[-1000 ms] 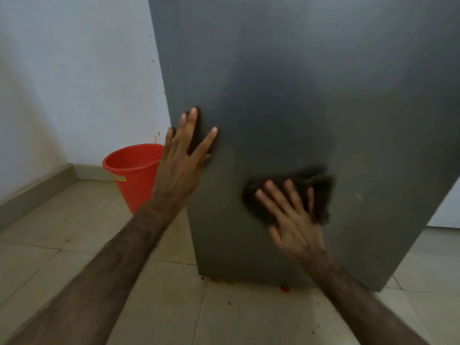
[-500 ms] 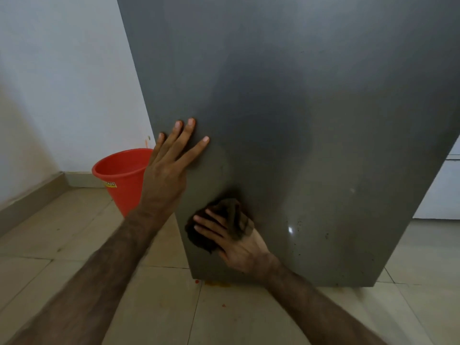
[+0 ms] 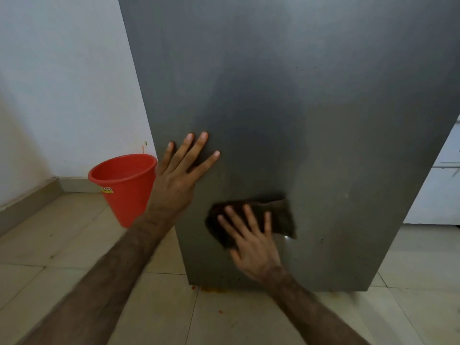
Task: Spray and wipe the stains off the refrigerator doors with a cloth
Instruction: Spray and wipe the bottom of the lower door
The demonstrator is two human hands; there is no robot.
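The grey refrigerator door (image 3: 311,120) fills most of the view. My right hand (image 3: 251,242) presses a dark brown cloth (image 3: 281,217) flat against the lower part of the door, fingers spread and straight. My left hand (image 3: 180,178) rests flat on the door near its left edge, above and left of the cloth, fingers spread. A few small specks and a bright glint show on the door to the right of the cloth. No spray bottle is in view.
A red plastic bucket (image 3: 124,185) stands on the tiled floor (image 3: 62,245) left of the refrigerator, by the white wall (image 3: 62,83). Orange-red spots lie on the floor under the door's bottom edge (image 3: 214,290). White cabinets (image 3: 438,190) are at the right.
My right hand has slid the cloth from the door's lower left back toward the right, fingers now spread flat. The left hand stays planted on the door.
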